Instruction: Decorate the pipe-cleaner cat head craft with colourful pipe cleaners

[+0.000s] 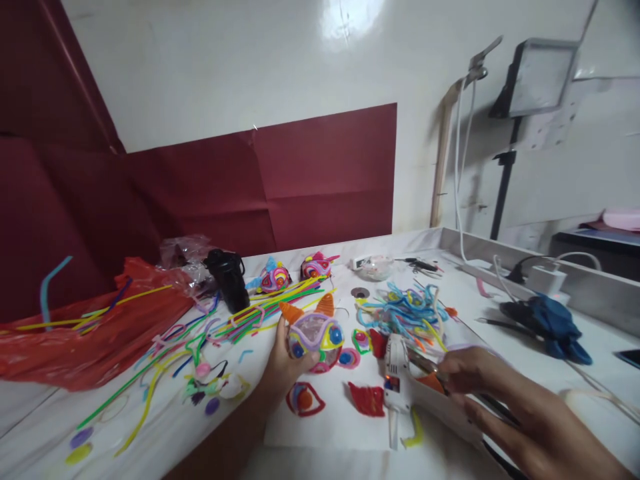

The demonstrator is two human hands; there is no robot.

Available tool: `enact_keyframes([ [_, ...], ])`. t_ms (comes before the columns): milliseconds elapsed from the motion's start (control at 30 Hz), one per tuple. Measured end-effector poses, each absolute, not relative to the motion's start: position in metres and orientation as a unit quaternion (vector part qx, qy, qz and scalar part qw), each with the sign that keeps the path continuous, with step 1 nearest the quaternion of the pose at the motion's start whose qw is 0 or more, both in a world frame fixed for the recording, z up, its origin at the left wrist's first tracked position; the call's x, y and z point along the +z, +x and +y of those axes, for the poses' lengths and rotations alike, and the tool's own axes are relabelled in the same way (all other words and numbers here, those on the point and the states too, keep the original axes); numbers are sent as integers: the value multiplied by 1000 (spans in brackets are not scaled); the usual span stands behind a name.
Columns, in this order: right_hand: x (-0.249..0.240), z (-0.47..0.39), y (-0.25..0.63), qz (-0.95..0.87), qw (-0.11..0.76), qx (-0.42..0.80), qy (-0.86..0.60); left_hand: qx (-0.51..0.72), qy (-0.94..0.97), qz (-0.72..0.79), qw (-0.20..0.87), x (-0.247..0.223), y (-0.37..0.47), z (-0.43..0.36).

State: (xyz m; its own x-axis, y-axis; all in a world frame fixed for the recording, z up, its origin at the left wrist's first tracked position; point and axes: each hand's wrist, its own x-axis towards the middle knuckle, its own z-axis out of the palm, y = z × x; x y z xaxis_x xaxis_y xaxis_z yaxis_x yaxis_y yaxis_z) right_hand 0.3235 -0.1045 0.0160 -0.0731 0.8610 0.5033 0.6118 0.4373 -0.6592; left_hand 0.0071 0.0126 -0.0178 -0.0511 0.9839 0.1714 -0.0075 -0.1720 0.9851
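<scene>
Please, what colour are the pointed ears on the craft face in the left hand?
The pointed ears are orange, best seen in the head view.

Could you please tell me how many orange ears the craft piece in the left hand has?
2 on the colourful craft piece: one orange, pointed ear at upper left as pictured, the other ear at upper right.
</scene>
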Motion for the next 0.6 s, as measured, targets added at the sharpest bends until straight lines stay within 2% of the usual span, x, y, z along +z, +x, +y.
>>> enact_keyframes([
  [233, 15, -107, 304, -749, 385, 165, -514, 550, 527, 447, 469, -12, 7, 9],
  [600, 29, -104, 283, -770, 349, 167, -508, 535, 530, 456, 475, -7, 11, 1],
])
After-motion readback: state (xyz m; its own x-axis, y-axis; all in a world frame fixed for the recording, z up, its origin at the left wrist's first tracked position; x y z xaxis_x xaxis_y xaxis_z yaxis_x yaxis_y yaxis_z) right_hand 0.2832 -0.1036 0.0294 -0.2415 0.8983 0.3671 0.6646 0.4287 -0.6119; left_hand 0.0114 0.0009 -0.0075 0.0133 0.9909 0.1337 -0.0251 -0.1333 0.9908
